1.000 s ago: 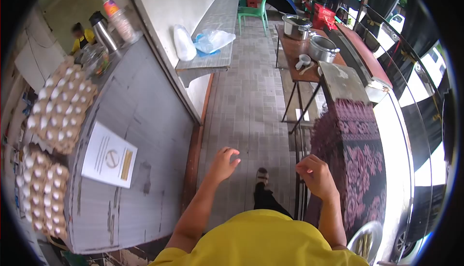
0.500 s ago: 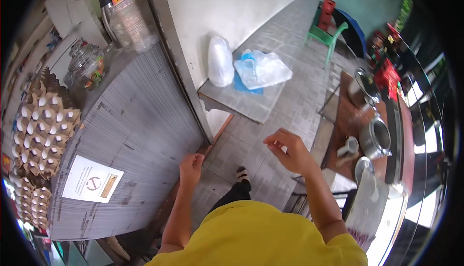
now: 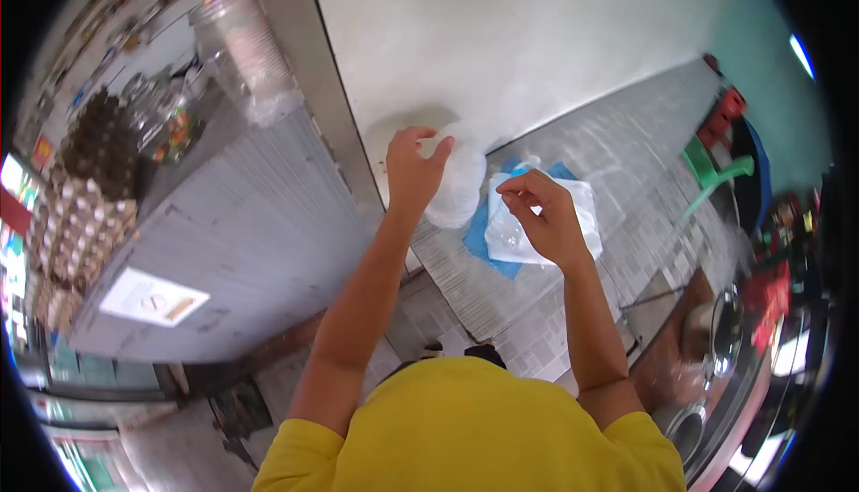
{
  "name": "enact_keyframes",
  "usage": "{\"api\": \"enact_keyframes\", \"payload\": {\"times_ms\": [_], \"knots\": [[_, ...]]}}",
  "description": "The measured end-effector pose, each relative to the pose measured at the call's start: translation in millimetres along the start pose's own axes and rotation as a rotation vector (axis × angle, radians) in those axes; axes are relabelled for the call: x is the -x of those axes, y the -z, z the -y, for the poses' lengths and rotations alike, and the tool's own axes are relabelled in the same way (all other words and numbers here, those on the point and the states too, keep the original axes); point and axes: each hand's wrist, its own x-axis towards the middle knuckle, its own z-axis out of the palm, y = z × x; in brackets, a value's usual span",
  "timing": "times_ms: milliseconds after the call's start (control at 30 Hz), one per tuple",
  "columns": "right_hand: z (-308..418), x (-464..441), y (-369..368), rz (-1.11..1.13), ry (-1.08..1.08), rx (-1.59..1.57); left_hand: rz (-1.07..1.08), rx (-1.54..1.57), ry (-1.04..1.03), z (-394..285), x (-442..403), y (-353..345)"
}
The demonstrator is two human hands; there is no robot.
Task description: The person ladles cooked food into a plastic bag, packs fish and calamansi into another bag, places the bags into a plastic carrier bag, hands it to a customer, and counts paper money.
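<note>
My left hand [image 3: 417, 168] is open, thumb and fingers apart, in front of the upright white plastic bag [image 3: 463, 190] by the wall. Whether it touches that bag I cannot tell. Over a flat white plastic bag [image 3: 583, 215] is my right hand [image 3: 548, 219], its fingers bent and the thumb apart, with nothing visible between them. Behind this hand a clear bottle [image 3: 528, 165] shows only in part. Blue plastic [image 3: 503, 264] sticks out from under the flat bag on the grey tiled ledge [image 3: 465, 291].
On the left, a grey counter [image 3: 242, 224] carries stacked egg trays [image 3: 85, 224], a glass jar [image 3: 174, 134] and stacked plastic cups [image 3: 255, 54]. A green chair [image 3: 716, 170] stands at the far right. Metal pots [image 3: 689, 425] sit on a brown table [image 3: 667, 358] at the lower right.
Both hands have moved forward and up, from over the floor to the bags on the ledge. The view has turned, and the ledge is nearer to me.
</note>
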Motion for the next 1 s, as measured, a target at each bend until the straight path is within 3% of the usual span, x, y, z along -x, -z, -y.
{"api": "enact_keyframes", "payload": {"times_ms": [133,233,300,367,433,500,600,733,833,867,967,1000], "knots": [[-42.5,-36.5,9.1,0.109,-0.03,-0.132,-0.011,-0.116,0.112,-20.3,-19.5,1.8],[-61.9,-54.4,17.0,0.2,-0.234,-0.372,-0.041,-0.014,0.102,-44.3,-33.5,-2.0],[-73.3,-60.7,19.0,0.386,-0.371,-0.8,-0.065,0.18,0.116,-69.0,-41.5,-3.3],[-86.3,-58.6,10.4,0.62,-0.606,-1.274,0.15,0.434,0.168,-103.5,-30.5,7.3],[-86.7,-55.0,-8.3,0.862,-0.692,-1.516,0.364,0.601,0.199,-115.4,2.8,22.1],[-60.4,-45.5,-26.6,0.504,-0.843,-1.638,0.546,0.578,0.45,-127.1,42.1,47.4],[-55.9,-41.8,-60.3,0.753,-0.979,-1.634,0.487,0.299,0.548,-110.3,98.2,81.7],[-40.1,-23.0,-109.9,1.039,-0.552,-1.177,0.163,-0.051,0.402,-95.2,147.2,140.0],[4.3,1.9,-163.3,0.978,0.219,-0.657,-0.428,0.049,0.561,-72.4,178.4,192.2],[16.3,16.8,-186.7,0.885,0.38,-0.631,-0.514,-0.059,0.591,-81.8,179.8,213.7],[63.1,53.6,-250.4,0.919,0.46,-0.434,-0.49,-0.235,0.885,-91.3,202.9,283.5],[76.4,68.6,-274.1,0.869,0.588,-0.398,-0.521,-0.131,0.909,-93.6,213.2,304.7]]}}
